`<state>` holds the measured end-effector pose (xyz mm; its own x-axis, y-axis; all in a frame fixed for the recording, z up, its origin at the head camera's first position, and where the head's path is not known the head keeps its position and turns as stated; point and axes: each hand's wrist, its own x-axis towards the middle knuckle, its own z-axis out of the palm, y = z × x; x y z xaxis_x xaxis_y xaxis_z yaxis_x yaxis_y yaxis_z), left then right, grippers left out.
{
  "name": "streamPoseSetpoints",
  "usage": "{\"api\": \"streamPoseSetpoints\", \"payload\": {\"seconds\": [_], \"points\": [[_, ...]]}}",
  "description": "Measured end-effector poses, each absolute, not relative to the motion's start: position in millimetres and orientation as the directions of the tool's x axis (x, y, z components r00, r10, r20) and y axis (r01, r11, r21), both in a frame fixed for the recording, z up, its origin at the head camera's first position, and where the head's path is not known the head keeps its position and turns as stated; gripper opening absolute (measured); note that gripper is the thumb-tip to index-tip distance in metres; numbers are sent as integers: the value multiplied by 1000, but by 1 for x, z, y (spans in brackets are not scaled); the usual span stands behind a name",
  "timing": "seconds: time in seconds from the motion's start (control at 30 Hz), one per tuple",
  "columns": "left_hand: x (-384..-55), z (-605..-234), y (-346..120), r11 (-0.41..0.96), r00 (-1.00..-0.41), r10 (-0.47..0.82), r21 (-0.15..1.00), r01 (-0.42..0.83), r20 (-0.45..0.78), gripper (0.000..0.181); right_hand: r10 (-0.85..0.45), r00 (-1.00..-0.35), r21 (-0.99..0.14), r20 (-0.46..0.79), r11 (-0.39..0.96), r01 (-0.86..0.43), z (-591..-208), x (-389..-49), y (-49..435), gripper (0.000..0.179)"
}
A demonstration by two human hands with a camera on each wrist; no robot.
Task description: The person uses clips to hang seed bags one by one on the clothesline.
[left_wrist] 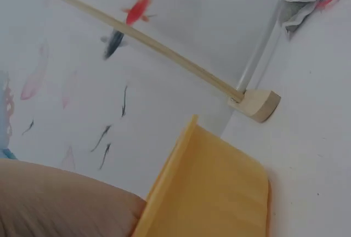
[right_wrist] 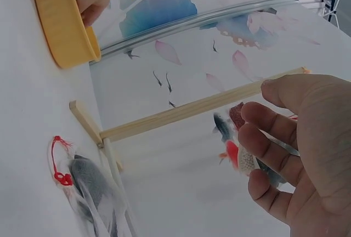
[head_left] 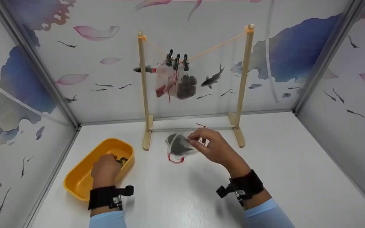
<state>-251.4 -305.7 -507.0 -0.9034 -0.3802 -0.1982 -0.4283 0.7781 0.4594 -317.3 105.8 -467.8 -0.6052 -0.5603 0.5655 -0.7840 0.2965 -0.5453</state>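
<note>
My left hand (head_left: 105,167) reaches down into a yellow plastic bin (head_left: 74,177). Black clips (head_left: 123,161) lie at its fingertips, and whether the fingers grip one I cannot tell. In the left wrist view the bin wall (left_wrist: 219,187) hides those fingers. My right hand (head_left: 214,145) hovers by a sheer drawstring bag (head_left: 179,145) with dark contents and a red cord, which lies on the table. The right wrist view shows the right fingers (right_wrist: 269,149) loosely bent with nothing between them and the bag (right_wrist: 90,187) lower left, apart from the hand.
Behind the bag stands a wooden frame (head_left: 242,82) with an orange string (head_left: 217,46) sagging between its posts. Sheer bags (head_left: 166,77) hang from it on several black clips (head_left: 176,61). Printed wall panels (head_left: 106,104) enclose the white table (head_left: 296,164) at the back and sides.
</note>
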Motion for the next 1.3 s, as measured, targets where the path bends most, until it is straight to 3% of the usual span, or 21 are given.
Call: {"api": "streamPoseSetpoints", "payload": {"seconds": [0.17,0.37,0.5,0.67,0.8,0.97,1.13,1.3], "points": [[-255,-511,-310,794,-907,-346,441,-419,-239,26,-561,-604,-549,565,291,-784,-469,-317,108,15],[-258,-513,-309,812,-910,-366,410,-415,-195,10,-560,-617,-558,553,301,-773,-470,-316,110,16],[-261,-503,-301,764,-916,-391,522,-379,-92,21,-559,-631,-572,537,308,-760,-469,-316,112,17],[-268,-475,-268,637,-942,-335,742,-209,22,47,-536,-652,-577,536,331,-747,-467,-314,113,18],[-267,-459,-220,525,-966,-247,849,-66,78,44,-525,-687,-609,503,348,-712,-465,-312,110,27],[-258,-451,-162,306,-990,-45,945,112,132,32,-528,-721,-656,448,354,-667,-459,-306,103,47],[-253,-453,-131,82,-989,101,990,119,110,27,-535,-676,-628,507,308,-715,-453,-302,97,59],[-250,-455,-122,-6,-979,164,993,119,118,32,-517,-627,-585,582,270,-765,-451,-300,95,58]]}}
